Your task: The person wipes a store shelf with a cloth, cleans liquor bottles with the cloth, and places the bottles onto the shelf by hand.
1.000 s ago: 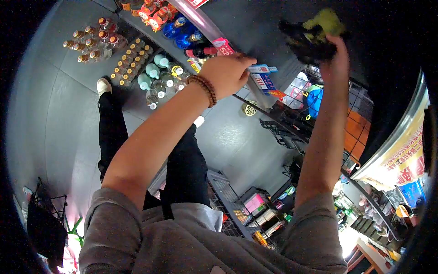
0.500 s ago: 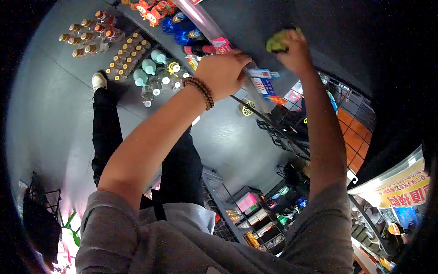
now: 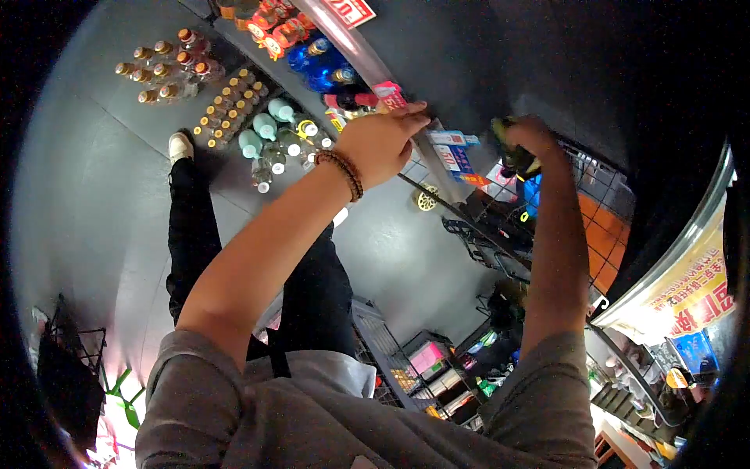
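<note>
My left hand (image 3: 379, 144), with a beaded bracelet on its wrist, rests on the clear price strip (image 3: 449, 181) along the shelf's front edge. Its fingers stretch over the strip beside a pink price tag (image 3: 388, 94), thumb apart, holding nothing visible. My right hand (image 3: 537, 139) is closed round a yellow-green cloth (image 3: 504, 129), which is partly in shadow. It hovers or rests by the dark shelf surface, right of the blue price tag (image 3: 455, 159); I cannot tell whether the cloth touches the surface.
Blue bottles (image 3: 328, 72) and orange-red packs (image 3: 281, 31) stand along the shelf's left side. Several capped bottles (image 3: 168, 70) and green-topped bottles (image 3: 266, 129) stand on the floor by my foot (image 3: 180, 147). A wire grid (image 3: 598, 187) lies right, near a yellow printed sign (image 3: 680, 305).
My right hand has moved down and slightly right with the cloth, from the open dark surface toward the wire grid. The left hand stays on the strip, its fingers more stretched. The view shifts slightly.
</note>
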Action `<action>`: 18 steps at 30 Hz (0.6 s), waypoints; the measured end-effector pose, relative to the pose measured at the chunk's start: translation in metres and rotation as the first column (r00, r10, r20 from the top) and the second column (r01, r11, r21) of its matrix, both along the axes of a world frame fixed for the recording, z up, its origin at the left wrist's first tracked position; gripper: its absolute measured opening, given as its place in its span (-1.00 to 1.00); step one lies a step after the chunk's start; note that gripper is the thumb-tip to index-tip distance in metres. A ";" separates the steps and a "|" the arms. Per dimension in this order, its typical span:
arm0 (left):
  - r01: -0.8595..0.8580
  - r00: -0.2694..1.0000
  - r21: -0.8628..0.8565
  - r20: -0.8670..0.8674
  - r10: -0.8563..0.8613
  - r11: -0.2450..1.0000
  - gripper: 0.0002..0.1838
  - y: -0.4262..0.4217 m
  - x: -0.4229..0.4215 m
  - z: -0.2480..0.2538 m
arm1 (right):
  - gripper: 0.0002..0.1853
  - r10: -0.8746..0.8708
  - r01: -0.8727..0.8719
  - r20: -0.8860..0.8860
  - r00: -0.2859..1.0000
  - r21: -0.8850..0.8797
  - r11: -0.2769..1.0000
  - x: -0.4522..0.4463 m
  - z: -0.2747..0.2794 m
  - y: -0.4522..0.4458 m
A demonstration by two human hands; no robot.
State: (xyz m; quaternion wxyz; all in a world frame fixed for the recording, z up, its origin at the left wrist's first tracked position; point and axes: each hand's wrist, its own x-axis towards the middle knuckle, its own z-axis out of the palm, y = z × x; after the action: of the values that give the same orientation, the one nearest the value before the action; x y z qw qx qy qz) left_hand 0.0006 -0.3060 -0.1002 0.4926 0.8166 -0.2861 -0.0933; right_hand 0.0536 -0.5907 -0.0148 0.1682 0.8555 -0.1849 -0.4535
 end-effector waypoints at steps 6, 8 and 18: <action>-0.038 0.982 -0.098 -0.185 0.019 0.994 -0.58 0.038 -0.015 0.007 | -0.62 -0.263 0.033 0.631 0.730 0.352 0.935 0.005 0.069 0.061; -0.080 0.964 -0.139 -0.261 0.042 0.987 -0.59 0.055 -0.027 0.012 | -0.67 -0.296 -0.045 0.827 0.478 0.360 0.932 -0.007 0.083 0.107; -0.364 0.552 -0.460 -0.807 -0.210 0.809 -0.24 0.189 -0.056 0.039 | -0.76 -0.447 -0.258 0.475 0.758 0.848 0.463 -0.064 0.100 0.299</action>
State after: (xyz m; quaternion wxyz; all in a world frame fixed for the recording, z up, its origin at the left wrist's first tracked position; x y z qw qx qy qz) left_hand -0.0555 -0.1165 -0.0607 0.7953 0.4939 0.0051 -0.3514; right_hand -0.0106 -0.2917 0.0856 -0.3992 0.9012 -0.0208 -0.1676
